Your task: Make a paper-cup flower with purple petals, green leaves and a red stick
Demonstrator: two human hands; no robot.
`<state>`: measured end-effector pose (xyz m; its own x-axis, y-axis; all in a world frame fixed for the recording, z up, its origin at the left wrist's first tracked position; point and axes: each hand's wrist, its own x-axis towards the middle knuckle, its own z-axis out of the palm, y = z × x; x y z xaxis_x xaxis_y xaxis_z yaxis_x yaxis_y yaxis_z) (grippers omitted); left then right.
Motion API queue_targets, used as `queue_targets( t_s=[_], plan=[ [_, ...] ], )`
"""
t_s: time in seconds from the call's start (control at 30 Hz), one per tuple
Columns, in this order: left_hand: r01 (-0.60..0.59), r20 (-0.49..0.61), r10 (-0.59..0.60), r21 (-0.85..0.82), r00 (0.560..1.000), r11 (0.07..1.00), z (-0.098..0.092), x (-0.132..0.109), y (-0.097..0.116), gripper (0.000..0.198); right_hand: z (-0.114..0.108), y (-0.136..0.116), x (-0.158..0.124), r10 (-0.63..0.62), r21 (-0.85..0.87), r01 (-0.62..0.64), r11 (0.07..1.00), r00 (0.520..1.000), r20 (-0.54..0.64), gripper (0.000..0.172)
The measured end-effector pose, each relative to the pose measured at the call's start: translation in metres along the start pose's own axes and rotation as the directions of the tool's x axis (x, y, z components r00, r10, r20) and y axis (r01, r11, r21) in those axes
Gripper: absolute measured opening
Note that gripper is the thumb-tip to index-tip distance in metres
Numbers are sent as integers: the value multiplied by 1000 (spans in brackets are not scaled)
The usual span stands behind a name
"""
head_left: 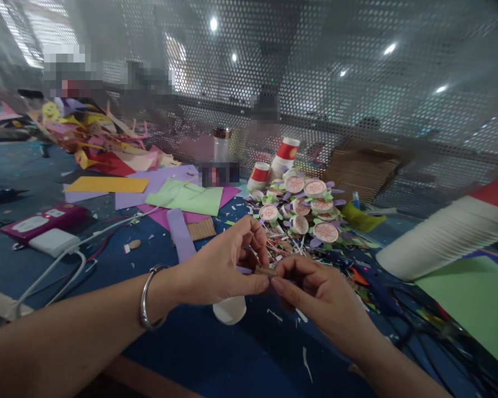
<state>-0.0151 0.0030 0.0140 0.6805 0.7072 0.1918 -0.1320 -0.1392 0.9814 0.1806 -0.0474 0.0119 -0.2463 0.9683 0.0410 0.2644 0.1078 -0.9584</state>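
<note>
Between the fingertips of both hands is a small strip of brown cardboard point(264, 271) with a bit of purple paper point(244, 270) beside it. My left hand point(228, 262), with a silver bangle at the wrist, pinches the strip from the left. From the right, my right hand point(321, 290) has its thumb and fingers closed on the strip's other end. Under the left hand lies a round white piece point(230, 310), partly covered. A purple paper strip point(181, 235) and a piece of corrugated cardboard point(202, 228) lie beyond my left wrist.
Beyond my hands are piled small round pieces with red prints point(326, 232) and paper scraps. Stacked paper cups point(440, 237) lean at the right, near dark cables point(423, 315). Coloured paper sheets point(191, 196), a white cable point(108, 224) and a purple device point(45, 218) occupy the left.
</note>
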Motion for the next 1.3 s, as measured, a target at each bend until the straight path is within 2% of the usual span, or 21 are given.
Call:
queue_targets(
  t_s=[0.2, 0.47, 0.77, 0.9, 1.03, 1.3],
  plan=[
    [-16, 27, 16, -11, 1000, 1000, -5, 1, 1, 38, -1, 3, -1, 12, 34, -12, 999, 1000, -22, 22],
    [66, -4, -66, 0, 998, 998, -15, 6, -2, 38, -5, 12, 0, -29, 34, 34, 999, 993, -116, 19],
    [66, 7, -65, -45, 998, 997, -11, 6, -4, 39, -4, 6, 1, 20, 50, -16, 999, 997, -80, 20],
    [64, 10, -64, -9, 998, 998, -13, 5, -2, 40, -5, 6, 1, -10, 7, 11, 1000, 998, -68, 22],
    [61, -17, -61, 33, 998, 998, -16, 6, -2, 41, -7, 7, 1, -11, -45, 6, 999, 995, -104, 20],
    [49, -63, -48, 12, 997, 999, -21, 8, -3, 43, -7, 2, 0, 38, -33, -44, 999, 985, -171, 28]
  ],
)
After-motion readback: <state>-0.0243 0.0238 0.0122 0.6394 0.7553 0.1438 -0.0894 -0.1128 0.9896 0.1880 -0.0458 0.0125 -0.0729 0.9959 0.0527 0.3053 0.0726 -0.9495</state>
